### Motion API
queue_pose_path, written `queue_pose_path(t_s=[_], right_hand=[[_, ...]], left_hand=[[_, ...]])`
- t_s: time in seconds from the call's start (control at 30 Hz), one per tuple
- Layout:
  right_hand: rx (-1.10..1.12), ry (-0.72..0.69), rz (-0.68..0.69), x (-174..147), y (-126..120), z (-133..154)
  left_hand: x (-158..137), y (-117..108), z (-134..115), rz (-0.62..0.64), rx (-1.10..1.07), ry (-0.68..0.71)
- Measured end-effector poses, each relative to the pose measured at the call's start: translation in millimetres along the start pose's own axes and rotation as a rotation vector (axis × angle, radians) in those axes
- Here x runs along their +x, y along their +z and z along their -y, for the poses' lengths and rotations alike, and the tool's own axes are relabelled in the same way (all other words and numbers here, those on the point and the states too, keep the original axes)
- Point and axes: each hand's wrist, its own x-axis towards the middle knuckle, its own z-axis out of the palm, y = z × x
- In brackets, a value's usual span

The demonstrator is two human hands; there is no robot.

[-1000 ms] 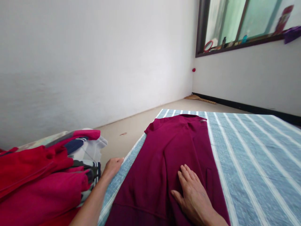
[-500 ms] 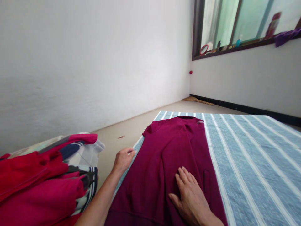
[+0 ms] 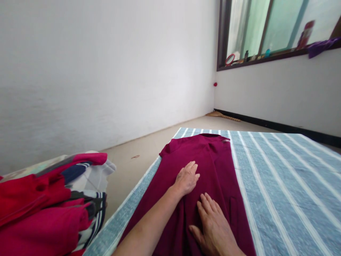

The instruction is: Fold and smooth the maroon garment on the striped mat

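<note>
A maroon long garment [image 3: 165,199], perhaps a jacket or sweatshirt, lies spread on a blue-and-white striped cloth [image 3: 287,185]. Its collar end points away from me, and a pocket slit shows on its right part. My left hand [image 3: 187,177] is over the garment's middle, fingers stretched forward and holding nothing. Closer to me and to the right, my right hand [image 3: 214,224] lies flat on the fabric with the thumb spread. Soft folds run lengthwise between the two hands. The garment's lower end is cut off by the frame.
Piled clothes [image 3: 39,220] in red, pink, navy and white sit at the left. A small loop [image 3: 135,156] lies on the beige floor. A straw-coloured broom [image 3: 222,115] rests in the far corner below a window sill [image 3: 253,60] holding several small items.
My left hand has moved right, from beside the garment's left edge onto its middle, its fingers now stretched out. The right hand stays nearly in place.
</note>
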Motion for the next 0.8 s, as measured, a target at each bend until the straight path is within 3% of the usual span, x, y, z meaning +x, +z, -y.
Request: queue_pose_path(t_s=[0.13,0.4,0.8], right_hand=[[0.028,0.025,0.104,4,-2,-1],[0.066,0.04,0.127,8,-6,0],[0.102,0.045,0.117,10,0,-1]], left_hand=[[9,18,-6,0.128,0.099,-0.077],[12,29,4,0.197,0.156,-0.078],[21,18,-9,0.152,0.149,-0.107]])
